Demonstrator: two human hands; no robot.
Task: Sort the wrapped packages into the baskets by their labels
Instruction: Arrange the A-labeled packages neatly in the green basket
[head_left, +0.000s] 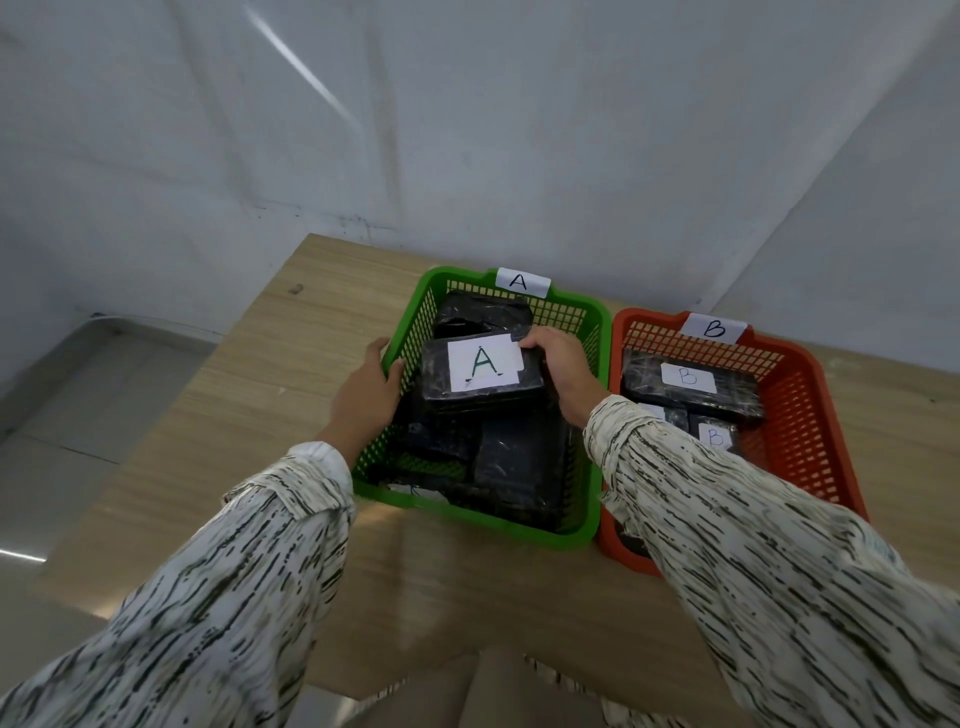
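Note:
A green basket tagged A holds several black wrapped packages. On top of them lies a package with a white A label. My right hand grips that package's right end, fingers curled over its far corner. My left hand grips the basket's left rim, thumb inside against the package's left edge. To the right, an orange basket tagged B holds black packages with B labels; my right sleeve hides its near part.
Both baskets stand side by side on a light wooden table against a grey wall. The table's left edge drops to a tiled floor. Bare tabletop lies left of and in front of the green basket.

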